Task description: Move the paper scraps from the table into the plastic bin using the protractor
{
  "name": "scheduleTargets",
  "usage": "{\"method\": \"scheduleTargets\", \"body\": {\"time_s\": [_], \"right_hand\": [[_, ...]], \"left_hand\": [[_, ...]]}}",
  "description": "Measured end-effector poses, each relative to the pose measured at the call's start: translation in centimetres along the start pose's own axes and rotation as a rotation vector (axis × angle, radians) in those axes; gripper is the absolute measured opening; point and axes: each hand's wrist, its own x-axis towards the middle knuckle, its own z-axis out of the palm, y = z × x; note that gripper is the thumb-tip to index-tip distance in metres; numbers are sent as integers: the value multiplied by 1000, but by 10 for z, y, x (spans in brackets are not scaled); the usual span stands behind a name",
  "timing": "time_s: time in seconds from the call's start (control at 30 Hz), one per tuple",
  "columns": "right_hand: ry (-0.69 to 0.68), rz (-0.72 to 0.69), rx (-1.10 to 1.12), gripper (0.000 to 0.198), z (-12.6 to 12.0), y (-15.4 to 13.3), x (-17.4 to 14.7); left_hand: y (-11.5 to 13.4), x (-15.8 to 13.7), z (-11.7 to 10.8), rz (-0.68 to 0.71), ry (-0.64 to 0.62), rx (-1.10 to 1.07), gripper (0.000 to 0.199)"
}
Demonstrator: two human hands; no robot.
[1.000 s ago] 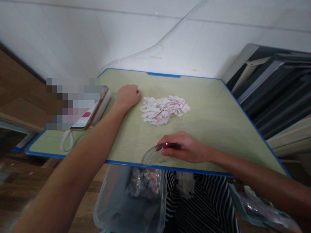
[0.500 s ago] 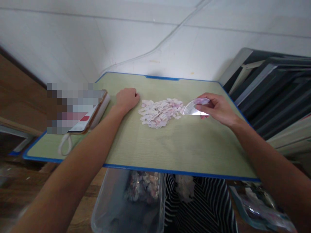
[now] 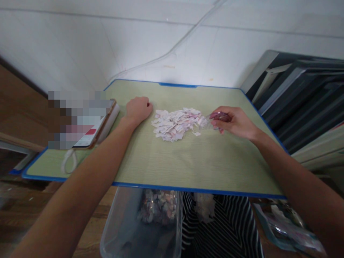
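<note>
Near the middle of the tabletop [image 3: 199, 163] lies a loose pile of torn paper scraps [image 3: 176, 126]. At its 3 o'clock, the right hand [image 3: 233, 120] has its grip narrowed on a clear plastic protractor [image 3: 207, 122], whose tip reaches the edge of the scraps. At the pile's 10 o'clock, just beside it, the left hand [image 3: 139, 108] rests on the tabletop, its grip drawn in to a loose fist. Farther out, toward 9 o'clock, is a phone [image 3: 87, 137]; a clear bin [image 3: 114, 225] stands below, toward 7 o'clock.
</note>
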Motion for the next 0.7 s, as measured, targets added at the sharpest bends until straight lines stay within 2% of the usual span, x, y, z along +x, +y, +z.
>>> {"method": "scheduleTargets", "body": {"time_s": [0.1,0.27,0.4,0.53,0.7], "right_hand": [[-147,54,3,30,1,-3,-1],[-123,67,29,30,3,-7,-4],[-268,78,54,28,4,-8,-5],[-205,55,65,29,4,-9,-5],[-264,58,21,28,1,-12,-6]], "left_hand": [[1,-1,-1,1,1,-6,48],[2,-2,-2,6,-8,-3,49],[1,-1,-1,7,2,-7,48],[1,-1,-1,6,3,-1,47],[1,-2,-2,7,1,5,49]]}}
